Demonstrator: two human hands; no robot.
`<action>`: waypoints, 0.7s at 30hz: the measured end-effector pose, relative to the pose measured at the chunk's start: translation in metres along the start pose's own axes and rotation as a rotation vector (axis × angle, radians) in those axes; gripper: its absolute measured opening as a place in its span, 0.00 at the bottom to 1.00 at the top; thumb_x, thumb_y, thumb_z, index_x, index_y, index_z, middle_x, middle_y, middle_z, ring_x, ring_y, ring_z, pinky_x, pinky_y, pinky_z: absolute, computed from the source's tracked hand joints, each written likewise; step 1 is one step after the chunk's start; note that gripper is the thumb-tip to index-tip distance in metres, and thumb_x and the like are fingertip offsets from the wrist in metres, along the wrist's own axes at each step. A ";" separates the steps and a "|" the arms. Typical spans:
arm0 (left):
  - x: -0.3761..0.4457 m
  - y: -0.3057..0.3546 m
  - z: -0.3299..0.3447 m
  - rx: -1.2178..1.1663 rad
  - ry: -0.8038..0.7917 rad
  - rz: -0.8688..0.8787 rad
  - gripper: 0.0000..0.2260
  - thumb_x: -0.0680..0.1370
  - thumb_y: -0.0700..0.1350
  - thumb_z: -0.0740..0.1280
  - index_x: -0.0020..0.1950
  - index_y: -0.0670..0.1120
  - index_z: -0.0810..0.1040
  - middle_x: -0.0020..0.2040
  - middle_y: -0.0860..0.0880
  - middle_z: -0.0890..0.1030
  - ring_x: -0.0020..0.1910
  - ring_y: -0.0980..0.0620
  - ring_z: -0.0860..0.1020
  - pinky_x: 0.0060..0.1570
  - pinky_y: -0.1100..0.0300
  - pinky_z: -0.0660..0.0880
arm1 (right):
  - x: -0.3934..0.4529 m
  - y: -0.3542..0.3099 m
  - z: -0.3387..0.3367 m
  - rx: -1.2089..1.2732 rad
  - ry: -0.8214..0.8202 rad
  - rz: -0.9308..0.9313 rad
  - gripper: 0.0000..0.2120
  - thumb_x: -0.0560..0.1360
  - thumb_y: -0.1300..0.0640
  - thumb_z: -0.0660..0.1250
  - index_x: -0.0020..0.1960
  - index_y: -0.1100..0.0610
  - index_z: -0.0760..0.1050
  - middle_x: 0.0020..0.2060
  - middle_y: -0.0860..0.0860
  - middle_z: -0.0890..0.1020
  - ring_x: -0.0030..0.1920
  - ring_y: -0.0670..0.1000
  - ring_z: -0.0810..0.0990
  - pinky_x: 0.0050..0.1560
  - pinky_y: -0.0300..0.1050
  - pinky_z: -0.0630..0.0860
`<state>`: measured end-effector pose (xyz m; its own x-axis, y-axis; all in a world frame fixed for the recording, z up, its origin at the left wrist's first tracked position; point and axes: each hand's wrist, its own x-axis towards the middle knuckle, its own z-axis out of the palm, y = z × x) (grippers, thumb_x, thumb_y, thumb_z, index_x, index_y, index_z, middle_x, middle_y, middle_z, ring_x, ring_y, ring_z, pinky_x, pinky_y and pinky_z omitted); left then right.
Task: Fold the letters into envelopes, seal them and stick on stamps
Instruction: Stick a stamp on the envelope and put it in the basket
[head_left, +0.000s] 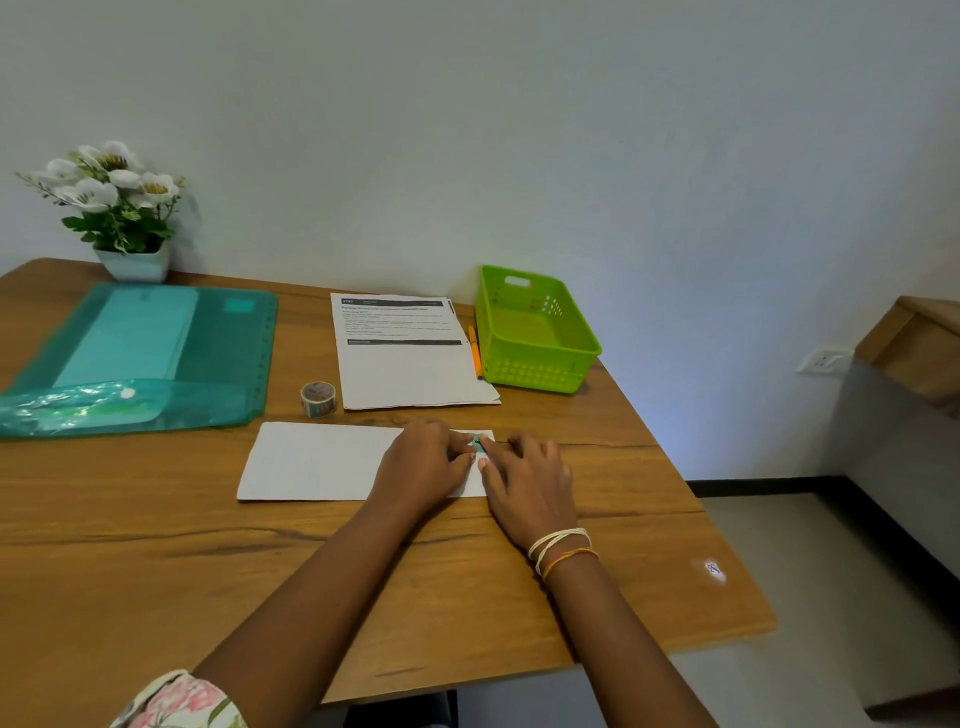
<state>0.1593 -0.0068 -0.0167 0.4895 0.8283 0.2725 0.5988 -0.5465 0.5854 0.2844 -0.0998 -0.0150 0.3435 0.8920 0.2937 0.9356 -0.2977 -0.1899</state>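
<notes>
A white envelope (317, 461) lies flat on the wooden table (208, 561) in front of me. Both my hands rest on its right end. My left hand (423, 465) and my right hand (524, 478) press with their fingertips on a small teal stamp (478, 443) near the envelope's upper right corner; most of the stamp is hidden under the fingers. A roll of patterned stamp tape (318, 399) stands just behind the envelope. Behind that lies a stack of printed letters (405, 358).
A green plastic basket (535, 332) stands at the back right, an orange pen (475, 357) beside it. A teal plastic folder (135, 358) covers the left side. A white flower pot (132, 262) sits at the back left. The table's right edge is close.
</notes>
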 end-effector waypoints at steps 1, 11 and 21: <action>-0.001 0.001 -0.001 0.010 -0.002 0.002 0.13 0.76 0.55 0.66 0.54 0.51 0.84 0.47 0.51 0.80 0.43 0.55 0.75 0.38 0.64 0.71 | -0.003 0.000 0.000 -0.008 -0.002 -0.006 0.24 0.78 0.40 0.48 0.68 0.43 0.71 0.62 0.49 0.74 0.60 0.53 0.70 0.54 0.51 0.72; -0.008 0.010 -0.010 0.045 0.002 0.055 0.12 0.77 0.53 0.66 0.56 0.52 0.83 0.51 0.49 0.82 0.47 0.56 0.74 0.41 0.65 0.70 | -0.011 -0.004 -0.004 0.019 0.054 -0.041 0.25 0.77 0.44 0.47 0.63 0.47 0.77 0.59 0.49 0.79 0.58 0.51 0.74 0.53 0.49 0.73; -0.019 0.021 -0.014 0.171 0.034 0.133 0.13 0.78 0.52 0.63 0.58 0.51 0.82 0.54 0.49 0.83 0.53 0.54 0.76 0.45 0.61 0.76 | -0.009 -0.004 -0.007 0.090 0.062 -0.005 0.17 0.77 0.49 0.59 0.61 0.49 0.79 0.59 0.50 0.80 0.59 0.52 0.74 0.56 0.48 0.73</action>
<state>0.1534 -0.0323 0.0010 0.5514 0.7495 0.3664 0.6306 -0.6620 0.4051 0.2776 -0.1091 -0.0105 0.3459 0.8700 0.3514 0.9271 -0.2592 -0.2709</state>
